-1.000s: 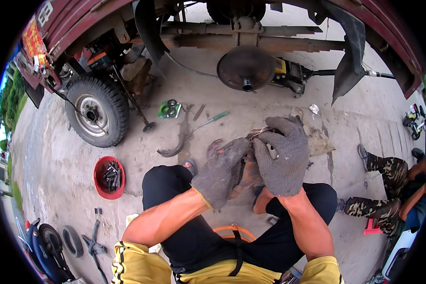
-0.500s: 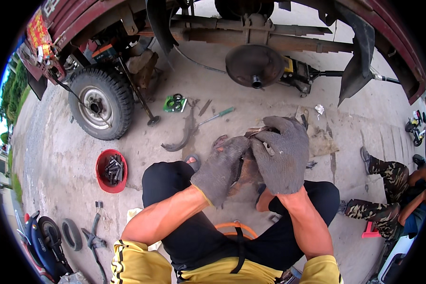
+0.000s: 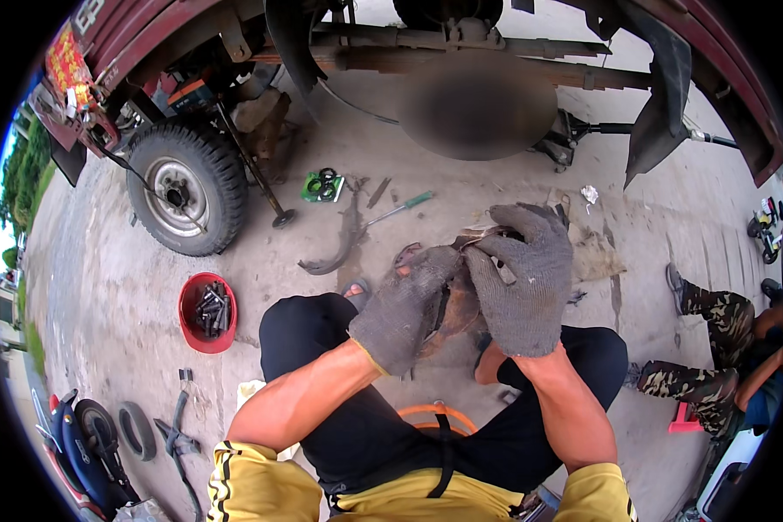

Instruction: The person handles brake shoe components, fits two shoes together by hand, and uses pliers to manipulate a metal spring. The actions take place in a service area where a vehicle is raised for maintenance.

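Both my hands wear grey knit work gloves and meet in front of my knees. A rusty brown metal part (image 3: 459, 315) is held between them, mostly covered by the gloves, so its full shape is hidden. My left hand (image 3: 402, 304) is closed around its left side. From the right, my right hand (image 3: 524, 283) grips it, fingers bent over the upper end, where a thin edge sticks out. Beyond my hands a screwdriver (image 3: 416, 199) with a green handle lies on the concrete, beside a curved dark metal strip (image 3: 346, 239).
A raised dark red vehicle (image 3: 161, 39) spans the top, with a wheel (image 3: 183, 196) and a long bar (image 3: 250, 161) at left. Bolts (image 3: 210, 311) fill a red bowl-like container (image 3: 185, 324). A green package (image 3: 310, 190) holds black rings. Another person's camouflage-clad legs (image 3: 713, 322) are at right.
My right hand has tilted slightly, its fingers opening a little around the part's upper end. My left hand has stayed nearly in place. The view has shifted very slightly.
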